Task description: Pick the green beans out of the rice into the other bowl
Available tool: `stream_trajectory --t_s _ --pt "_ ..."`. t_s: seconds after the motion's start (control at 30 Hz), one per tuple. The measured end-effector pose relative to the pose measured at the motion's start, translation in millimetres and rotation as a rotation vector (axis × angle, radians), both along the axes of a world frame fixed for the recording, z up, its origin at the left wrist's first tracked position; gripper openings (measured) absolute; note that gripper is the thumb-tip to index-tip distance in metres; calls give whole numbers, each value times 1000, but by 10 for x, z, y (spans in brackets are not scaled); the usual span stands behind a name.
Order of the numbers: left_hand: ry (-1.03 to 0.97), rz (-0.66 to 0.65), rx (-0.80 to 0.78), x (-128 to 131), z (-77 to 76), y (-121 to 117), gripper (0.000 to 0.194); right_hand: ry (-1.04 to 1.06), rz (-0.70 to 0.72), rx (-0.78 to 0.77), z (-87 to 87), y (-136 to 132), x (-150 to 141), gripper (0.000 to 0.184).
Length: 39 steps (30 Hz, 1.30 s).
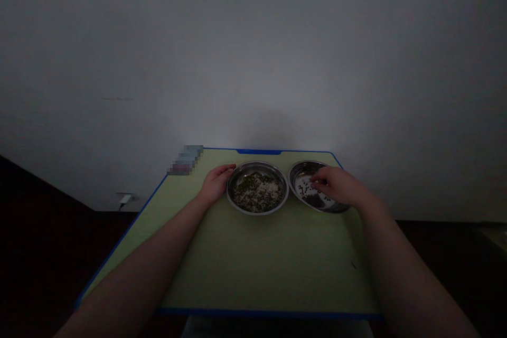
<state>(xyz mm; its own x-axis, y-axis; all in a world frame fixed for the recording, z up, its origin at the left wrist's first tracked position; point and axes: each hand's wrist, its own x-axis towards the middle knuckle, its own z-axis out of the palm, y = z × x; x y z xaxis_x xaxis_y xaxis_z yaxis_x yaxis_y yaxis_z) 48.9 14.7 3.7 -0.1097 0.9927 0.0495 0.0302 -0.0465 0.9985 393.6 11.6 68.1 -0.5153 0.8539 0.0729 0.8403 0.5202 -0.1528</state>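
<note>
A round metal bowl (257, 213) holds a mix of white grains and dark green, bean-like grains. My left hand (216, 182) is at its left side, with the fingers curled against the rim. Close by on the right stands a second metal bowl (295, 167), with a few small dark grains scattered over its bottom. My right hand (336, 184) reaches over this bowl from the right, its thumb and fingers drawn together just above the grains. Anything held between those fingertips is too small to make out.
Both bowls rest on a pale green table (269, 264) with a blue edge, set against a grey wall (253, 53). A blurred-out flat item (185, 160) lies at the table's back left corner. A white plug (125, 199) sits in the wall at left.
</note>
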Motion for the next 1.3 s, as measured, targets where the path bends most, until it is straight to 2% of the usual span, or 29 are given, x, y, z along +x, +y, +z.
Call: stream_trajectory --t_s 0.2,0.3,0.43,0.7,0.93,1.3 --pt "-14 -4 -2 6 3 -5 54 29 158 85 61 -87 -260 22" --pt "-5 -2 -1 8 9 -5 54 64 251 67 62 -121 -437 20" --pt "-2 -6 8 10 11 -8 52 68 300 47 76 -136 -674 21" --pt "-14 -18 10 3 -15 8 53 -60 454 -4 80 -99 -1123 21" --pt "-46 -22 6 5 -37 26 50 -194 389 -35 45 -33 -1283 21" --pt "-73 -29 4 -9 -88 58 51 -213 425 -36 -7 5 -1348 18"
